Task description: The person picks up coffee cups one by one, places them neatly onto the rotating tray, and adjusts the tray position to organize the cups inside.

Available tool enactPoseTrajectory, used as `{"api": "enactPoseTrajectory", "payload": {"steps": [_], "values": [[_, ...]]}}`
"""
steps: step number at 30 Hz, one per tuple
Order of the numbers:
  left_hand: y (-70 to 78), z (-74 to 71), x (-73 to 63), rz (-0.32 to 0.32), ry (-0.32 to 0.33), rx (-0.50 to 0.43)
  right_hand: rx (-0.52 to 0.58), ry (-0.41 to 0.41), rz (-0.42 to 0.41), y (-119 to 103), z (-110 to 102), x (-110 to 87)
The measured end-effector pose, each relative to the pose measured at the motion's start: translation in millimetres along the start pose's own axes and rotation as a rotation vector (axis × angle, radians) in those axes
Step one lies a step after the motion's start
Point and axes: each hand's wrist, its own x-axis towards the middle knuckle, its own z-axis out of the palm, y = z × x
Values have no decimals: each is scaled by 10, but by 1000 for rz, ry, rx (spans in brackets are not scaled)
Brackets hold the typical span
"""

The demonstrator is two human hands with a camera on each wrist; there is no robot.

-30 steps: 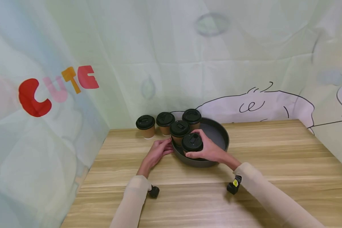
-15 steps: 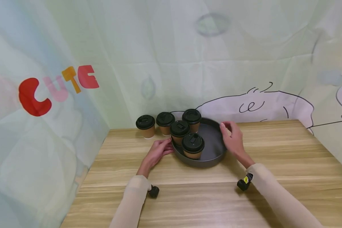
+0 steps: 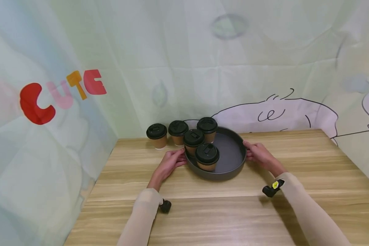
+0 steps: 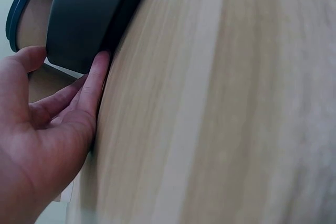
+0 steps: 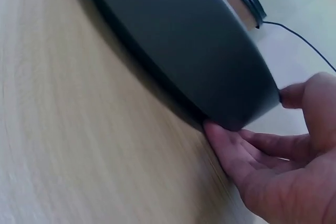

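A round dark grey pan [image 3: 230, 153] stands on the table, with three lidded paper coffee cups grouped in its left half. The front cup [image 3: 207, 160], the middle cup [image 3: 194, 139] and the rear cup [image 3: 207, 126] are brown with black lids. At the pan's left side my left hand [image 3: 168, 165] grips the wall, thumb near the rim and fingers low at the base, as the left wrist view shows. My right hand [image 3: 262, 157] holds the opposite side likewise; in the right wrist view its thumb touches the rim and its fingertips meet the bottom edge.
Two more lidded cups stand on the wooden table [image 3: 203, 212] left of the pan: an outer cup [image 3: 157, 136] and an inner cup [image 3: 178, 132]. A printed curtain [image 3: 172, 85] hangs right behind the table's back edge.
My right hand has let go of the front cup, which stays upright in the pan, and has moved right to grip the pan's right side. My left hand has stayed in place.
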Motion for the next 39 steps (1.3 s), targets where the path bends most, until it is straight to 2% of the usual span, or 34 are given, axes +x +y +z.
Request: {"api": "enactPoseTrajectory", "payload": {"steps": [6,11,14,18,21,24,30,32,34,39], "values": [[19,8,-7,-13,10,8,77,-160,87,-1,-141,-82],[20,-2,-19,-15,3,14,52,-296,151,-15,-220,-153],[15,-14,-24,-13,1,15,40,-262,119,-30,-189,-156],[15,-19,-22,-9,-1,19,60,-155,52,-17,-104,-119],[17,-9,-18,-9,0,22,81,-145,40,0,-87,-107],[17,0,-15,-9,2,23,97,-191,65,3,-128,-129],[12,6,-15,-6,5,19,41,-376,161,4,-243,-207],[11,5,-14,-10,6,15,34,-394,176,4,-245,-214],[11,3,-14,-14,8,11,46,-368,160,7,-230,-203],[13,3,-16,-17,9,8,100,-221,75,16,-167,-151]]}}
